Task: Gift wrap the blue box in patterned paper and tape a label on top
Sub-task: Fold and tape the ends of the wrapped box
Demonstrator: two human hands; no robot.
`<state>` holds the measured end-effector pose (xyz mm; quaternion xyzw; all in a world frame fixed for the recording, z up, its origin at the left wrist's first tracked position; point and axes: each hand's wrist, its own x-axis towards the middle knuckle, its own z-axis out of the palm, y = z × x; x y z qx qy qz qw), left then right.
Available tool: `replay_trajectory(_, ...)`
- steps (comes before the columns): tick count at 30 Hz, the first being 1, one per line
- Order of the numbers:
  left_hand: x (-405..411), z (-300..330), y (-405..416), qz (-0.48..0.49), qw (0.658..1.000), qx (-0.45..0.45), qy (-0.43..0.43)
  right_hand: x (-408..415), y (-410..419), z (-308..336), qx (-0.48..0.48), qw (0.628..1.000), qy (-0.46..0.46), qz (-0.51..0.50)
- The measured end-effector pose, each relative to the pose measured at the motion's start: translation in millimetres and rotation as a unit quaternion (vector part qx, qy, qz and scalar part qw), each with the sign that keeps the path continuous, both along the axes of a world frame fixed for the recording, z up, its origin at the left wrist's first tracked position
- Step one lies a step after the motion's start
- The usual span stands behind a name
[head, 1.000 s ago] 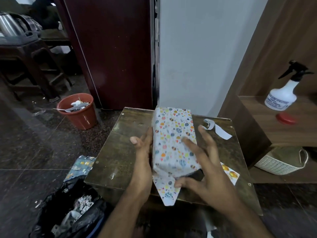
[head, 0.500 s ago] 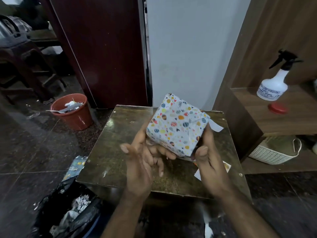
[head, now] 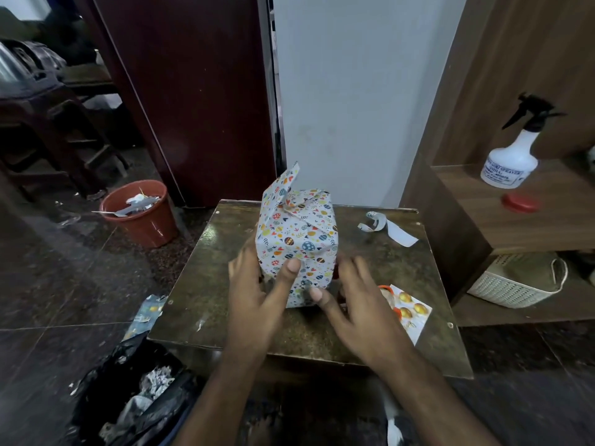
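Box wrapped in white paper printed with small coloured eggs and hearts (head: pixel 297 243) stands on end near the middle of the worn, mottled brown square table (head: pixel 206 284); no blue shows, the paper covers every visible face. Upper end is only partly closed: side folds lie across it, but one triangular paper flap (head: pixel 287 181) sticks up loose at the far left corner. Left hand (head: pixel 254 304) is against the box's left side, thumb laid flat on the near face, fingers extended, steadying, not clenched. Right hand (head: pixel 360 313) is spread and relaxed beside the box's lower right edge; blurred, so contact there cannot be confirmed, and it holds nothing. Judged step: closing the last end of the wrap. Next move likely calls for pressing that flap down flat over the folds and holding it while tape goes on. Curled white paper strip (head: pixel 386 228) lies far right on the table; white card printed with golden eggs (head: pixel 410 313) lies near right, possibly the label.
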<state>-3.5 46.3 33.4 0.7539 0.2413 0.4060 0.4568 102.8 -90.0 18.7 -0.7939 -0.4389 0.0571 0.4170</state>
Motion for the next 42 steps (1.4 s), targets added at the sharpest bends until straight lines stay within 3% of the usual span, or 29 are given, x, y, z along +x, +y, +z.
replay_trajectory(8,-5.9,3.7,-5.8,0.06,0.993,0.092,-0.031,6.3,-7.5,6.8,0.033,0.998,-0.038,-0.026)
replay_trajectory(11,-7.1,11.4,-15.3,0.092,0.977,0.174,-0.078,11.6,-16.8,13.8,0.101,0.991,-0.041,-0.08)
replay_trajectory(15,-3.5,12.7,-31.7,0.061,0.957,0.254,-0.129,24.2,-35.5,14.2,0.136,0.977,-0.027,-0.164)
replay_trajectory(21,5.5,5.1,-53.8,0.024,0.954,0.285,-0.093,48.0,-56.7,-0.8,0.042,0.978,-0.019,-0.203)
replay_trajectory(27,16.0,-3.9,-59.2,-0.01,0.956,0.287,-0.063,41.4,-57.9,14.4,-0.117,0.983,-0.047,-0.13)
replay_trajectory(31,20.5,-7.7,-61.1,-0.037,0.957,0.282,-0.055,40.8,-58.4,20.2,-0.266,0.954,-0.109,-0.087)
replay_trajectory(33,21.3,-7.8,-63.3,-0.041,0.958,0.28,-0.057,40.5,-60.1,17.9,-0.298,0.943,-0.123,-0.081)
replay_trajectory(39,15.6,5.3,-73.4,-0.061,0.956,0.277,-0.071,39.0,-58.7,15.1,-0.192,0.97,-0.078,-0.126)
replay_trajectory(42,3.9,9.0,-79.6,-0.068,0.964,0.249,-0.069,30.5,-59.0,17.5,-0.033,0.989,-0.005,-0.144)
